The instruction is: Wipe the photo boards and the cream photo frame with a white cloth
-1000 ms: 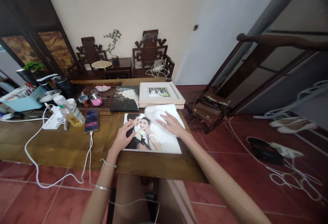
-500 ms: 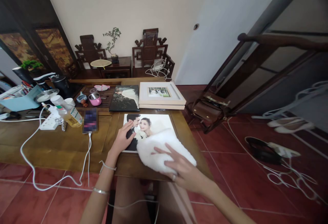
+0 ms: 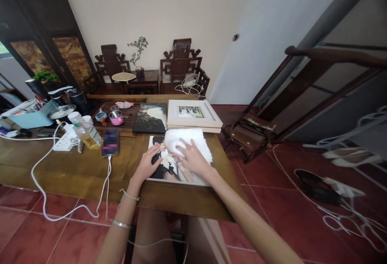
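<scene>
A wedding photo panel (image 3: 169,171) lies flat near the table's right end. My left hand (image 3: 148,163) rests on its left edge, fingers stretched and apart, holding nothing. A folded white towel (image 3: 196,137) covers the upper right of the photo. My right hand (image 3: 193,157) presses down on the towel with fingers curved into it and grips it against the panel. Part of the picture is hidden under the towel and the right hand.
Behind the panel lie a dark wedding photo (image 3: 149,117) and stacked white frames (image 3: 193,115). Leftward are a phone (image 3: 110,142) on a cable, an oil-coloured bottle (image 3: 90,135), a power strip (image 3: 65,138), and a pink cup (image 3: 116,117). A chair (image 3: 260,107) holding a brown bag stands at right.
My right hand has pushed the towel up and away from the panel's near right corner, uncovering the lower photo. My left hand stays on the left edge. The view has shifted slightly.
</scene>
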Available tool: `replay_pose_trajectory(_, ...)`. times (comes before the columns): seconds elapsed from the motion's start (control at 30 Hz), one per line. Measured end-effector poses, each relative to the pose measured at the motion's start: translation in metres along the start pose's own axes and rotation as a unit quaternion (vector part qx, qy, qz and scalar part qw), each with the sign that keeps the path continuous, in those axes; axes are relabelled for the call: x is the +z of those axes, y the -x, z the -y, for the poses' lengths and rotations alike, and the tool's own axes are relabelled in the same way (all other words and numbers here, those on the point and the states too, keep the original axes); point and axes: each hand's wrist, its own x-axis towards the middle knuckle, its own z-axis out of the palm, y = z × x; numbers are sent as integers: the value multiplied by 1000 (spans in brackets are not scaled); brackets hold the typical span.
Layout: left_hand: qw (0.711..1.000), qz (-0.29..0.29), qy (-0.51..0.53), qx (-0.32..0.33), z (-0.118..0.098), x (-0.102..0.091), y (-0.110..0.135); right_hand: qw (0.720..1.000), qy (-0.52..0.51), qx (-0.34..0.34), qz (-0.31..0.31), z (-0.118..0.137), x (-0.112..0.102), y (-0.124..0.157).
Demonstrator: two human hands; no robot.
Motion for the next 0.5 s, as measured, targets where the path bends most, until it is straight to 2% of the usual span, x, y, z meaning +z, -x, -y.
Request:
replay_pose_trajectory(0.17, 1000, -6, -1, -9, 2, 3, -1, 997, -30, -65, 25, 43, 2, 68)
replay_pose_trajectory(0.27, 1000, -4, -5, -5, 3, 4, 0, 994, -50, -97, 22, 54, -1, 97)
replay_pose_trajectory(0.37, 1000, -3, -7, -1, 2, 4, 0, 995, -55, -82, 18, 42, -5, 97)
replay_pose_trajectory(0.5, 1000, 0, -4, -2, -2, 2, -1, 999, -24, -19, 10, 4, -6, 59)
